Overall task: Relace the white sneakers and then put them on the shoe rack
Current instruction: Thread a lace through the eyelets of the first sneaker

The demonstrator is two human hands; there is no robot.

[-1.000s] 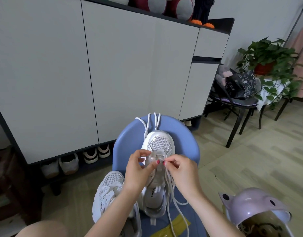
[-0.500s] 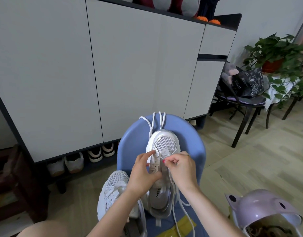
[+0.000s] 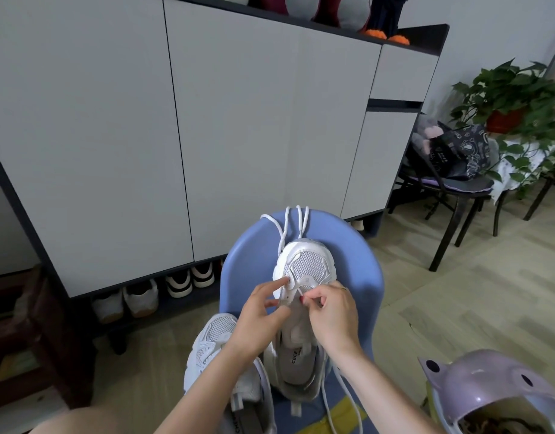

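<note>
One white sneaker point(image 3: 306, 270) lies on a blue chair point(image 3: 357, 270), toe pointing away from me. My left hand point(image 3: 259, 317) holds its left side, index finger touching an eyelet near the toe. My right hand point(image 3: 331, 314) pinches a white lace point(image 3: 299, 292) just above the tongue. Loose lace ends point(image 3: 296, 223) trail over the chair's back edge, and more lace hangs down by my right wrist. The second white sneaker point(image 3: 213, 346) sits lower left, partly hidden by my left forearm.
A grey cabinet point(image 3: 176, 136) stands ahead, with an open shoe shelf point(image 3: 157, 292) at its foot holding several shoes. A lilac helmet point(image 3: 495, 389) lies at lower right. A black chair with a bag point(image 3: 451, 158) and a potted plant point(image 3: 514, 98) stand at right.
My left index finger has stretched forward to the eyelet near the toe. My right hand still pinches the lace, with barely any shift. The camera has tilted a little.
</note>
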